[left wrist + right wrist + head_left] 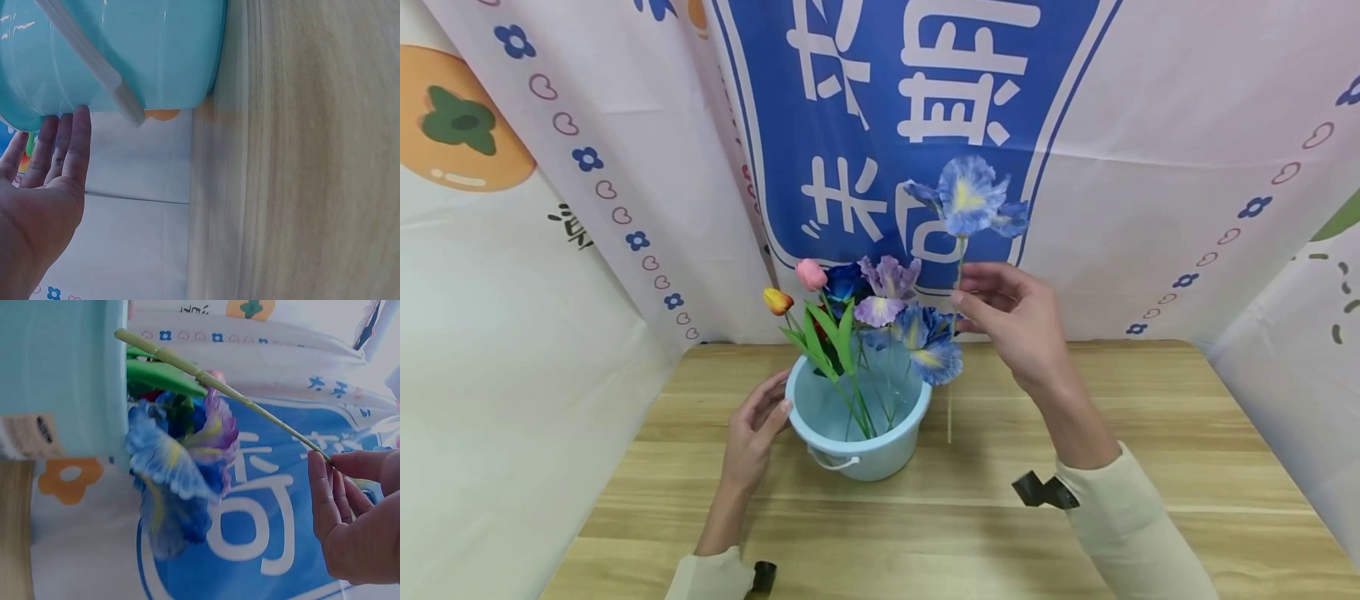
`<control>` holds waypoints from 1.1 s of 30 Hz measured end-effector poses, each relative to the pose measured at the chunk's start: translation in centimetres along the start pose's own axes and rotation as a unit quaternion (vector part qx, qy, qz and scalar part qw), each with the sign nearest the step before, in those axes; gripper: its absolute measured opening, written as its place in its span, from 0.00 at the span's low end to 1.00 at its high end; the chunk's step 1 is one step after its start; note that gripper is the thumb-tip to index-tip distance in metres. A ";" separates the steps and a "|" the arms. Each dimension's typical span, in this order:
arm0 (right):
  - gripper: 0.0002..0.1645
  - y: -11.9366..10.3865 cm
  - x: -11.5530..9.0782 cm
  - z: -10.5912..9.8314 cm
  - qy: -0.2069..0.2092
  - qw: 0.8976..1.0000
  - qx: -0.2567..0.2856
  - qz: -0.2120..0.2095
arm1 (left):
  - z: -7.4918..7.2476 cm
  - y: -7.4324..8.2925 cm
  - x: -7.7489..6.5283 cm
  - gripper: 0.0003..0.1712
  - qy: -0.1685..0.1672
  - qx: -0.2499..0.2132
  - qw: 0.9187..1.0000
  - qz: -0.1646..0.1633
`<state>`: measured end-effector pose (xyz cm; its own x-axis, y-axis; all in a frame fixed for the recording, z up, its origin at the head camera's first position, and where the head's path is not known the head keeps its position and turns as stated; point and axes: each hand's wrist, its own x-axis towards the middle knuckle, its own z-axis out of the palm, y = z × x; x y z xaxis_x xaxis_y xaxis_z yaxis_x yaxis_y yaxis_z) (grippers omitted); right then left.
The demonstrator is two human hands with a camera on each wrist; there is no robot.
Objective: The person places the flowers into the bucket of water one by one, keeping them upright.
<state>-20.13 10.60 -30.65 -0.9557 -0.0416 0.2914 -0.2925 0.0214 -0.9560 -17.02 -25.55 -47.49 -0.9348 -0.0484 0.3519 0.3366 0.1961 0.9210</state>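
In the head view a light blue bucket [880, 454] stands on the table, holding several artificial flowers. Among them are a pink tulip [810, 274], a yellow-red tulip [777, 301], a purple iris [887, 287] and a blue iris [934, 346]. My right hand [1018, 321] pinches the stem of another blue iris [968, 197] between thumb and fingers. Its bloom is uppermost, and the stem's lower end [134, 339] hangs outside the bucket's rim. My left hand [756, 429] touches the bucket's left side with extended fingers [76, 147].
The wooden table [1037, 533] ends at a printed cloth backdrop [1120, 242] close behind the bucket. A white bucket handle [835, 462] hangs down at the front. The right wrist view shows a label [31, 434] on the bucket.
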 end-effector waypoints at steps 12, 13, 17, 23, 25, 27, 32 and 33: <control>0.20 -1.2 1.0 3.8 -0.020 0.997 0.042 -0.057 | -0.1 0.0 0.0 0.26 -0.005 -0.002 1.000 0.000; 0.20 -1.1 1.1 4.0 -0.022 0.997 0.044 -0.060 | -0.1 -0.1 0.0 0.26 -0.006 -0.002 1.000 0.000; 0.19 -0.9 1.4 5.2 -0.035 0.996 0.049 -0.069 | -0.1 -0.1 0.0 0.26 -0.006 -0.005 1.000 0.001; 0.19 0.2 1.8 6.7 -0.061 0.995 0.032 -0.074 | -0.1 -0.1 0.0 0.26 -0.001 -0.004 1.000 -0.002; 0.20 0.5 1.8 7.2 -0.072 0.995 0.024 -0.067 | -0.1 0.0 0.0 0.26 0.002 -0.002 1.000 -0.006; 0.20 0.9 1.8 7.8 -0.085 0.995 0.018 -0.056 | -0.1 0.0 0.0 0.26 0.003 0.003 1.000 -0.008; 0.19 2.0 1.8 9.2 -0.109 0.993 -0.002 -0.039 | 0.0 0.0 0.0 0.26 0.004 0.006 1.000 -0.007; 0.19 2.2 1.7 9.5 -0.114 0.993 -0.008 -0.038 | 0.0 0.0 0.0 0.26 0.004 0.006 1.000 -0.007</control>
<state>-22.11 1.11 -32.55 -0.8990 -0.2677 0.3465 -0.3660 0.0253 -0.9303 -17.07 -25.55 -47.50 -0.9384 -0.0583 0.3405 0.3223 0.2068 0.9238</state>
